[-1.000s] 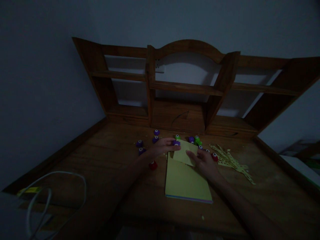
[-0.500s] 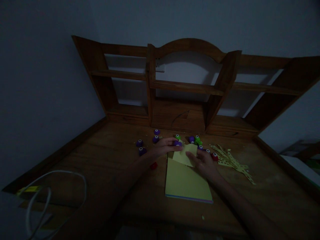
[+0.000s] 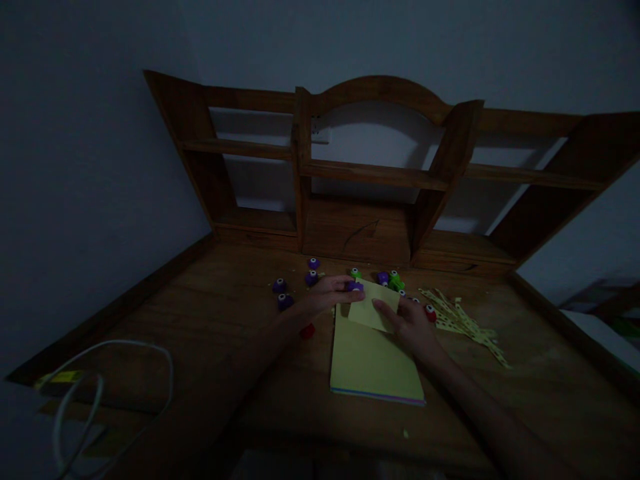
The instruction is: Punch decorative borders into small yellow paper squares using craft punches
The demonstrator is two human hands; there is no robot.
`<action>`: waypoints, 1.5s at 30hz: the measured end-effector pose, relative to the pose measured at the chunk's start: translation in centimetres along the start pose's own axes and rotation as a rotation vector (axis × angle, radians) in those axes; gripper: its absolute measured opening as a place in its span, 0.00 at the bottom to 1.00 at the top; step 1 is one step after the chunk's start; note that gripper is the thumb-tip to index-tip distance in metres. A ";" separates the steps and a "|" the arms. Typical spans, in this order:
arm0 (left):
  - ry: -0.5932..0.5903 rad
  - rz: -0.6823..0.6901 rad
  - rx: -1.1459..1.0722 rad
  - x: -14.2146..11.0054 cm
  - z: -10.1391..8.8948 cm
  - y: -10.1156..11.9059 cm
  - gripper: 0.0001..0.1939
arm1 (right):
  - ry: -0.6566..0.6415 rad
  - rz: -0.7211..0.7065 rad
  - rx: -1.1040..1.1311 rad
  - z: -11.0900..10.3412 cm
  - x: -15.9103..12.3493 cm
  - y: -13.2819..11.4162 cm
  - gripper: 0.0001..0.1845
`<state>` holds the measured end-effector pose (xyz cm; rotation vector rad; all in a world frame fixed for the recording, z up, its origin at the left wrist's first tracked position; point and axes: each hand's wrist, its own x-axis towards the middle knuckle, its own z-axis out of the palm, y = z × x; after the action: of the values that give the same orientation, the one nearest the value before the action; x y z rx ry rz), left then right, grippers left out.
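Observation:
Between the fingers of my left hand (image 3: 330,291) is a small purple craft punch (image 3: 355,287) with a white-ringed dark top. A piece of yellow paper (image 3: 370,308) meets the punch at its left edge; whether it sits inside the slot is too dark to tell. My right hand (image 3: 413,325) pinches that paper from the right, thumb on top. Below both hands lies a stack of coloured paper (image 3: 376,363), yellow sheet uppermost, with blue and pink edges showing. A red punch (image 3: 431,313) stands just beyond my right hand.
Purple punches (image 3: 285,302) stand to the left, and green punches (image 3: 395,280) farther back. Yellow strips full of holes (image 3: 465,321) lie in a heap at right. A red piece (image 3: 307,331) is near my left forearm. A wooden shelf unit (image 3: 357,230) borders the desk's back.
The yellow paper has flattened out and turned a little, its curled edge now straighter against the purple punch. My right hand has shifted slightly; both hands keep their hold.

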<state>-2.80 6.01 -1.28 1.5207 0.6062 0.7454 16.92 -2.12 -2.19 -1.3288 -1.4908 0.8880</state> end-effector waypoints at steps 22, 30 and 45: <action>0.121 -0.010 -0.139 -0.4 1.1 0.0 0.21 | -0.003 0.032 -0.059 0.0 0.2 0.5 0.25; 0.071 0.016 -0.103 -0.3 1.1 -0.1 0.19 | 0.014 0.025 -0.035 0.0 0.2 0.1 0.23; 0.202 -0.072 -0.338 -0.6 0.3 2.0 0.18 | 0.110 0.115 0.040 -0.9 0.4 0.1 0.26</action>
<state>-3.10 5.21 0.63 1.1161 0.6451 0.9032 17.81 -1.78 -1.89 -1.4223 -1.3165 0.8978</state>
